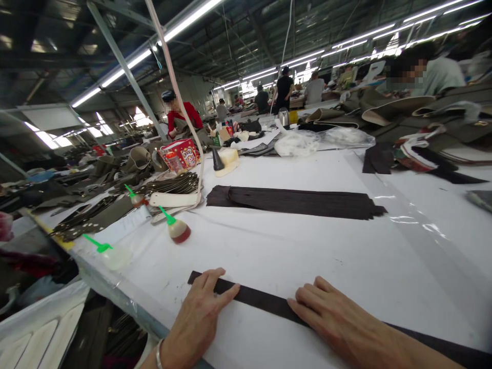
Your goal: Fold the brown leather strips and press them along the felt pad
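- The fingers (210, 279) of the left hand (200, 310) are parted, thumb away from forefinger, and lie on a dark strip (265, 301) close to its left end, not closed round it.
- The right hand (321, 310) has its fingers bent and close together, their tips at the strip farther right; whether they pinch it, I cannot tell.
- The strip lies on the near part of the white bench (269, 251), slanting from the left hand under the right forearm and out of view at the near right.
- A bracelet (159, 354) is on the left wrist.
- Beyond both hands, a stack of dark strips (292, 201) lies lengthwise from left to right.
- To the left stand or lean 3 bottles (180, 231) with green nozzles; the middle bottle has reddish liquid at its bottom.
- Farther off, left of centre, are a black cone (218, 160) and a red patterned bag (183, 155).
- Clear plastic (300, 142) is heaped at the far side.
- A person in red (188, 115) is at the far left; another in a pale shirt (442, 77) is at the far right.
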`<state>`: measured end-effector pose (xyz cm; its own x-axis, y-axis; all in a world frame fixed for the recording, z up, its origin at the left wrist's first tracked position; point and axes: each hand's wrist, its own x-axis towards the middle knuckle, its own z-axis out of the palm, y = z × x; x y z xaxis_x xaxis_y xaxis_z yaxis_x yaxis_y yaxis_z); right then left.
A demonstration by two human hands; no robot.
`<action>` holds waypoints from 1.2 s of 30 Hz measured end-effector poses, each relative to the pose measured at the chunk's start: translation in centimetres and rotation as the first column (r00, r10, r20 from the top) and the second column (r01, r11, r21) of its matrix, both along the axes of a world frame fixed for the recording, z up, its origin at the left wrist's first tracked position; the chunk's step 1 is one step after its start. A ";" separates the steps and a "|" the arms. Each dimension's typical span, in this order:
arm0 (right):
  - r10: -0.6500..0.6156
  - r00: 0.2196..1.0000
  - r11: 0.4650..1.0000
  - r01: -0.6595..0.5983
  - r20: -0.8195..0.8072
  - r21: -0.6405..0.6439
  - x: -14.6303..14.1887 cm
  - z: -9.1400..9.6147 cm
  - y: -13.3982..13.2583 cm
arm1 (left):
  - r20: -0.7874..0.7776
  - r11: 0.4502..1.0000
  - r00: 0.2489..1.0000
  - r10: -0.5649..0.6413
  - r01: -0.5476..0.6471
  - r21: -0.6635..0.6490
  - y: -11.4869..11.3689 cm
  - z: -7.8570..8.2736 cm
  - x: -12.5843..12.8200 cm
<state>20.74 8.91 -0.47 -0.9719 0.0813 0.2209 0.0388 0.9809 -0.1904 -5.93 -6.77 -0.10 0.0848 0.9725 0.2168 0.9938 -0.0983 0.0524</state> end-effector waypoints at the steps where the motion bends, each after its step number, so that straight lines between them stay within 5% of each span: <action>1: 0.001 1.000 1.000 -0.001 0.000 0.006 0.1 -0.1 0.0 | 0.000 0.999 1.000 -0.012 0.012 0.040 0.4 0.2 1.0; 6: -0.017 1.000 0.999 0.017 -0.008 0.033 0.0 -0.5 0.1 | 0.135 0.971 0.962 -0.236 0.228 0.070 2.5 0.3 6.4; 9: -0.019 1.000 1.000 0.019 0.007 0.021 0.1 -0.3 0.2 | 0.159 0.971 0.959 -0.234 0.221 0.094 3.0 -0.5 7.8; 17: -0.048 0.994 0.991 0.059 0.098 -0.117 1.1 0.8 0.6 | -0.003 0.944 0.953 -0.302 0.300 0.135 2.8 -1.1 6.8; 36: -0.049 0.998 0.997 0.046 0.039 0.062 5.5 0.5 0.9 | -0.153 0.943 0.937 -0.313 0.326 0.064 2.7 -1.5 6.4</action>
<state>26.27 9.81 -0.01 -0.9755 0.1151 0.1874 0.0921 0.9876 -0.1274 0.48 -4.11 -1.61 0.4232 0.8670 0.2631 0.9059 -0.4097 -0.1071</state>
